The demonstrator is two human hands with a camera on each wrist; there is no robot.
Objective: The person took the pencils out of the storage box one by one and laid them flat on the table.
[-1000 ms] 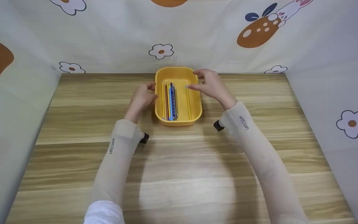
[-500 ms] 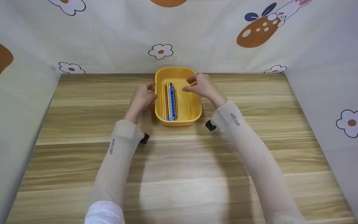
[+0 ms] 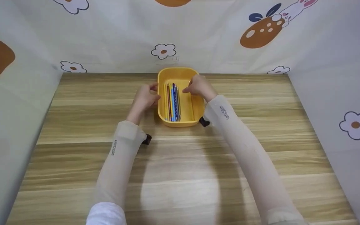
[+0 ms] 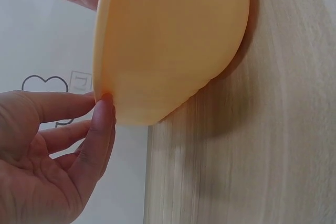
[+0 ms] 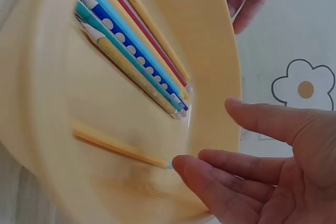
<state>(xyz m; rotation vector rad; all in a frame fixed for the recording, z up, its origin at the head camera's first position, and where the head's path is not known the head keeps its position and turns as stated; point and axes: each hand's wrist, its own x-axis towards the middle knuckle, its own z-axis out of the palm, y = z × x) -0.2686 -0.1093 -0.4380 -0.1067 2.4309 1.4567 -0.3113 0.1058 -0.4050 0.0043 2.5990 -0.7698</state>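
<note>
Wooden table (image 3: 180,175): left hand (image 3: 143,97) grips bin (image 3: 181,124), right hand (image 3: 199,86) near pencil (image 5: 123,148)

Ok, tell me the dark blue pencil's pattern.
Pale dots along the pencil, clearest in the right wrist view.

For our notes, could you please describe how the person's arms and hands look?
The left hand and right hand are bare. Pale sleeves with dark "Let's Slim" lettering cover both forearms. Small black blocks sit at both wrists; white fabric shows near the left elbow.

Beside the fingers (image 5: 241,165) we see a rounded yellow box (image 3: 180,124), a white-dotted blue pencil (image 5: 125,43); below, a brown-streaked wooden counter (image 3: 73,125).
</note>
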